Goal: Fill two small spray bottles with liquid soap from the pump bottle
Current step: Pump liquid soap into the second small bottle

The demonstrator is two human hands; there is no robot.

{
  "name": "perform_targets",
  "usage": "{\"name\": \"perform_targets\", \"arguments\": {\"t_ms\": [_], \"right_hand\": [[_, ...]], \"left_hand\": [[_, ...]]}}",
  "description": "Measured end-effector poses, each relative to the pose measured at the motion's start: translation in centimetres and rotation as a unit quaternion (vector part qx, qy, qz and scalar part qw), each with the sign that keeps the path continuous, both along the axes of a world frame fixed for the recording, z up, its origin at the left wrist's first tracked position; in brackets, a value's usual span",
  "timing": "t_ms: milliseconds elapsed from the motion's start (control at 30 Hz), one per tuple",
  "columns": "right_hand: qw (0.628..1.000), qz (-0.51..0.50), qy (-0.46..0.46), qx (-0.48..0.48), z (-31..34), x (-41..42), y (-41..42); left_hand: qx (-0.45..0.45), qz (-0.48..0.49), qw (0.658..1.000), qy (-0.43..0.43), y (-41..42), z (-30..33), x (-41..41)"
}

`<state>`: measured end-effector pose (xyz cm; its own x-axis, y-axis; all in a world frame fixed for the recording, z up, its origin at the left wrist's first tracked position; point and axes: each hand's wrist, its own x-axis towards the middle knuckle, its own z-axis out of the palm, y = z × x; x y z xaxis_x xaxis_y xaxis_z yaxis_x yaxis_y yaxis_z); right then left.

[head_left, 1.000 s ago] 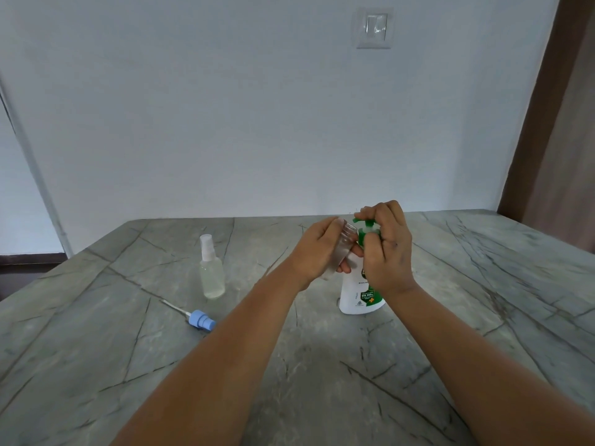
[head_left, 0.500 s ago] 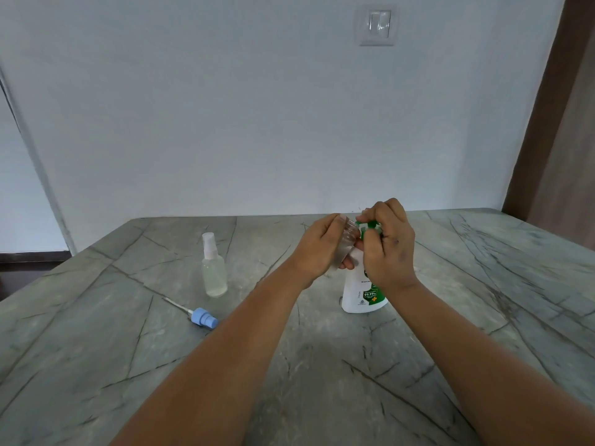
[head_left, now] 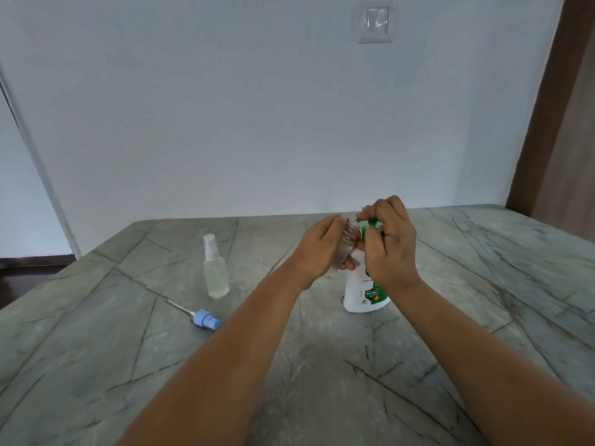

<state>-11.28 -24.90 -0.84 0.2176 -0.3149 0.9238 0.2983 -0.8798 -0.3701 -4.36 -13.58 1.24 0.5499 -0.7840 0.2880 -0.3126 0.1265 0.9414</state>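
While one capped clear spray bottle [head_left: 215, 272] stands filled on the grey marbled bench [head_left: 96, 349], its twin is mid-fill: left hand [head_left: 322, 249] grips the open clear small bottle [head_left: 347, 243], tilted at the spout; right hand [head_left: 388, 243] clasps the white green-pump soap bottle [head_left: 363, 297]. Blue spray cap [head_left: 206, 320] lies apart, unfitted.

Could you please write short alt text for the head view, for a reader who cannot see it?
The left hand holds a small open clear bottle tilted at the green nozzle of a white pump bottle, while the right hand rests on the pump. On the grey stone table stand a capped spray bottle and a loose blue sprayer.
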Motion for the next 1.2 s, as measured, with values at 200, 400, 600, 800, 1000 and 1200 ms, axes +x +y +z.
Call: {"name": "perform_targets", "arguments": {"t_ms": [200,400,600,800,1000,1200], "right_hand": [[1.000,0.000,-0.009,-0.004,-0.15,0.16,-0.01],[1.000,0.008,0.000,-0.001,-0.02,0.05,0.05],[1.000,-0.009,-0.002,0.003,-0.10,0.25,-0.04],[1.000,0.013,-0.005,-0.011,-0.16,0.10,-0.05],[1.000,0.014,0.001,-0.018,-0.02,0.00,0.00],[0.999,0.002,-0.014,-0.035,-0.01,0.15,0.24]], "left_hand": [[0.009,0.004,1.000,-0.006,-0.05,-0.02,0.13],[0.010,0.002,1.000,-0.013,0.06,0.10,-0.01],[0.012,0.003,1.000,-0.006,0.04,0.13,-0.07],[0.012,0.001,1.000,-0.011,0.05,0.13,-0.04],[0.013,0.008,1.000,-0.016,0.01,0.14,0.04],[0.012,0.001,1.000,-0.001,-0.06,0.16,0.06]]}}
